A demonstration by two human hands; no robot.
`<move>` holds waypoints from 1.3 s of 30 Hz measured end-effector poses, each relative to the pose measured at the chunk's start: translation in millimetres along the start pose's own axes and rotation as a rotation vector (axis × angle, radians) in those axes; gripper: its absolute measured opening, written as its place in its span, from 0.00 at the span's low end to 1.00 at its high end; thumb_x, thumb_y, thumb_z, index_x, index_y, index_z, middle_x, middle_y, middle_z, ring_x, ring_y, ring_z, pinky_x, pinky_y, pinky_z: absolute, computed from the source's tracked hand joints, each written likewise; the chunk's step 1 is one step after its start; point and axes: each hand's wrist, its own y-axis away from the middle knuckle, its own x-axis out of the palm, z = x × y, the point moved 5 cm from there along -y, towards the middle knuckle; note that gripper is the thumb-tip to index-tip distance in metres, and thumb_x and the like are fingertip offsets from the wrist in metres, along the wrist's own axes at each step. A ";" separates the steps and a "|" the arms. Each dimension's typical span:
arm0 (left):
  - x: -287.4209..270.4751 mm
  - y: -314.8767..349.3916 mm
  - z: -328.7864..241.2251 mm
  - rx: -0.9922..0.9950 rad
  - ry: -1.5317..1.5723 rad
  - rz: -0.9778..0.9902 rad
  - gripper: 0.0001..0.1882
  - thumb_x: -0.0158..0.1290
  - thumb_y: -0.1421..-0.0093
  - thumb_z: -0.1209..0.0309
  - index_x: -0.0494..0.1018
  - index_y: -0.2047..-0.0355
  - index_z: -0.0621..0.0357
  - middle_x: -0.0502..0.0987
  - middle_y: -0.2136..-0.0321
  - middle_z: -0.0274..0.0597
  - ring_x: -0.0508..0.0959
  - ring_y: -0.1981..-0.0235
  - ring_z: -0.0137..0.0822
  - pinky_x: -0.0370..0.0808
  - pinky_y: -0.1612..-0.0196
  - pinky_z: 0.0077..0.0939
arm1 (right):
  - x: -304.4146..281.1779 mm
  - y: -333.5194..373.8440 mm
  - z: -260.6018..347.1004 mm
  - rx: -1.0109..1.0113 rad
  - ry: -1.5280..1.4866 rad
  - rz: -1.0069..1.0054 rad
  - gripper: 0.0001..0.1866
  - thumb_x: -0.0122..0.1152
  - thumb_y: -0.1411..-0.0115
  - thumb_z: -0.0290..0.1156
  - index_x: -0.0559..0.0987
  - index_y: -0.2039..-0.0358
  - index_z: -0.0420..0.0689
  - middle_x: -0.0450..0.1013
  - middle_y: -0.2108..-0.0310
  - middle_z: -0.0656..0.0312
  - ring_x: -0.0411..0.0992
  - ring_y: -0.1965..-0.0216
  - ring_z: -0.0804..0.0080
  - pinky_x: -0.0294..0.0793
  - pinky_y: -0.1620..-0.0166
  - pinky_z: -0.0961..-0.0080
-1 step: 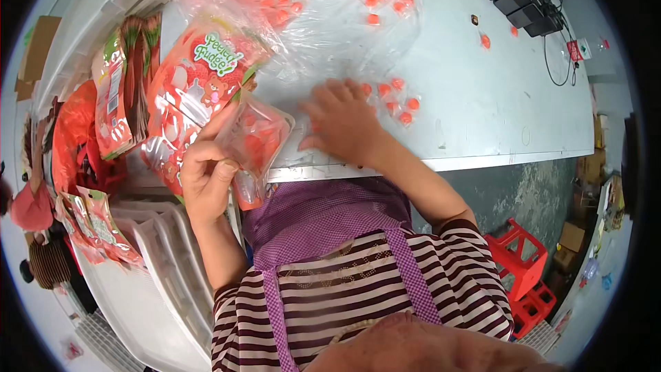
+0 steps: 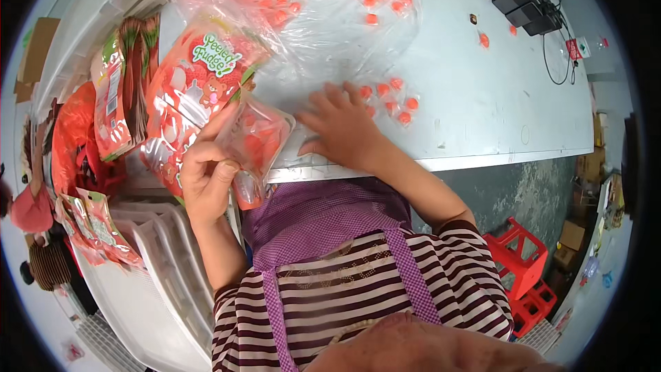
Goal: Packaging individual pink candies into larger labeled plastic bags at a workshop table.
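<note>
My left hand (image 2: pixel 208 178) pinches the edge of a clear-fronted pouch (image 2: pixel 265 118) between thumb and fingers. Several red wrapped candies show through its clear side, and it tilts above the table's near edge. Spread and slightly curved, the fingers of my right hand (image 2: pixel 348 134) are over the tabletop to the right of the pouch. Just beyond that hand lies a small cluster of wrapped red candies (image 2: pixel 391 105). I cannot tell whether anything is beneath the palm. Behind the left hand, large printed red pouches (image 2: pixel 196 83) rest on the table.
A big clear plastic bag (image 2: pixel 323 21) of red candies spreads across the far table. Stacked flat pouches (image 2: pixel 113 103) stand at left, above white plastic trays (image 2: pixel 155 234). Black power adapters (image 2: pixel 516 0) with cables sit far right. Red stools (image 2: pixel 520 262) are on the floor at right.
My right hand has shifted slightly left across the table. A red candy seen by its fingers before no longer shows. The left hand and pouch stay in place.
</note>
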 end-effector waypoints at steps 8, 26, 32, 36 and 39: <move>9.5 -1.8 -7.4 -0.034 0.052 0.022 0.10 0.54 0.42 0.69 0.67 0.69 0.62 0.61 0.45 0.71 0.75 0.60 0.37 0.70 0.59 0.24 | -24.0 28.5 -41.8 0.083 0.181 -0.201 0.29 0.65 0.58 0.49 0.73 0.54 0.54 0.60 0.46 0.58 0.53 0.41 0.49 0.45 0.40 0.43; 61.5 -43.4 -23.3 0.188 -0.294 0.162 0.04 0.52 0.48 0.79 0.69 0.71 0.65 0.65 0.46 0.60 0.63 0.42 0.55 0.61 0.41 0.45 | -3.0 45.0 -46.4 0.025 0.081 -0.329 0.10 0.64 0.57 0.32 0.72 0.74 0.49 0.64 0.73 0.63 0.67 0.72 0.65 0.65 0.73 0.68; 81.9 -44.4 0.1 0.087 -0.212 0.148 0.06 0.52 0.51 0.85 0.69 0.73 0.64 0.66 0.46 0.55 0.64 0.42 0.51 0.63 0.43 0.38 | -17.8 42.6 -69.0 0.219 -0.287 -0.489 0.08 0.62 0.50 0.32 0.71 0.79 0.46 0.63 0.82 0.62 0.64 0.81 0.71 0.61 0.82 0.74; 86.7 -44.9 7.2 0.100 -0.214 0.165 0.06 0.55 0.51 0.82 0.69 0.73 0.63 0.66 0.45 0.55 0.65 0.43 0.51 0.63 0.44 0.38 | -44.3 39.0 -87.0 0.895 -1.192 -0.574 0.10 0.58 0.42 0.34 0.71 0.77 0.44 0.66 0.81 0.65 0.64 0.80 0.79 0.64 0.78 0.78; 93.4 -47.7 6.2 0.138 -0.337 0.208 0.06 0.56 0.51 0.79 0.69 0.74 0.62 0.66 0.45 0.54 0.65 0.44 0.52 0.63 0.45 0.38 | -56.7 16.2 -70.3 0.505 -2.004 -0.759 0.10 0.54 0.40 0.35 0.72 0.73 0.42 0.68 0.77 0.65 0.64 0.78 0.80 0.65 0.74 0.80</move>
